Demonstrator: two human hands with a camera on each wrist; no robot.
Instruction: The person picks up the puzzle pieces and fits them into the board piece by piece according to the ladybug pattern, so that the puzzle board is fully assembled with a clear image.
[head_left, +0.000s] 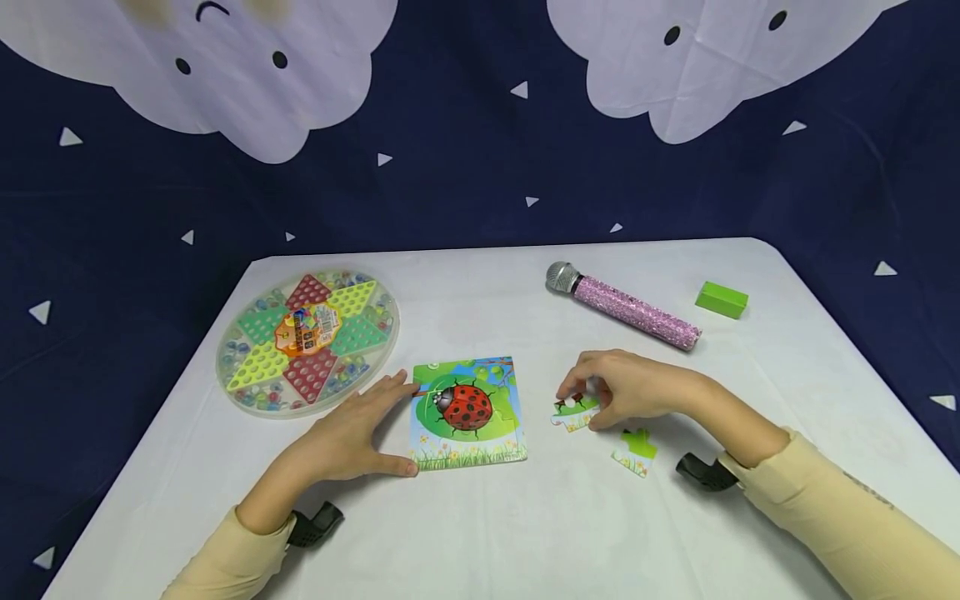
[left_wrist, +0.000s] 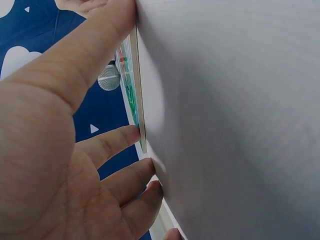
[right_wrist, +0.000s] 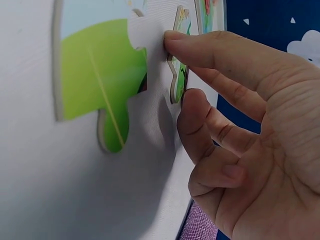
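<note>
A square ladybug puzzle (head_left: 498, 442) lies flat on the white table. At its left edge rests my left hand (head_left: 356, 437), fingers spread, with the thumb at the near corner and the index fingertip at the upper side; the left wrist view shows the thin board (left_wrist: 140, 95) from its edge. To the right, my right hand (head_left: 633, 385) pinches a jigsaw piece (head_left: 576, 414) with green, flowers and dark legs printed on it. In the right wrist view, thumb and finger are at the edges of this piece (right_wrist: 179, 75). A second jigsaw piece (head_left: 636, 452) lies just nearer me.
A round Chinese checkers board (head_left: 258, 398) with coloured marbles sits at the left. Behind the right hand lies a pink glittery microphone (head_left: 633, 310), and a green block (head_left: 722, 300) is at the far right. A dark blue cloth with clouds hangs behind the table.
</note>
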